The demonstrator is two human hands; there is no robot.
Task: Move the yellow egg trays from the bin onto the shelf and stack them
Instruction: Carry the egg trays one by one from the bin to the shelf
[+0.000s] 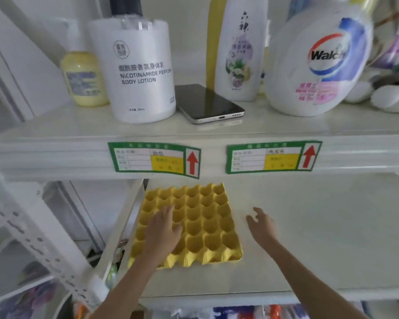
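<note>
A yellow egg tray (205, 217) lies flat on the white lower shelf (309, 238), near its left end. Whether more than one tray is stacked there I cannot tell. My left hand (164, 231) rests palm down on the tray's left part, fingers spread, gripping nothing. My right hand (262, 225) hovers just right of the tray over the bare shelf, fingers apart and empty, not touching the tray. The bin is not in view.
The upper shelf (286, 127) carries a yellow jar (83, 79), a white body lotion bottle (136, 72), a phone (207, 103), a white bottle (240, 49) and a detergent jug (316, 65). Two green labels (154, 160) sit on its front edge. A perforated white upright (44, 245) stands at left.
</note>
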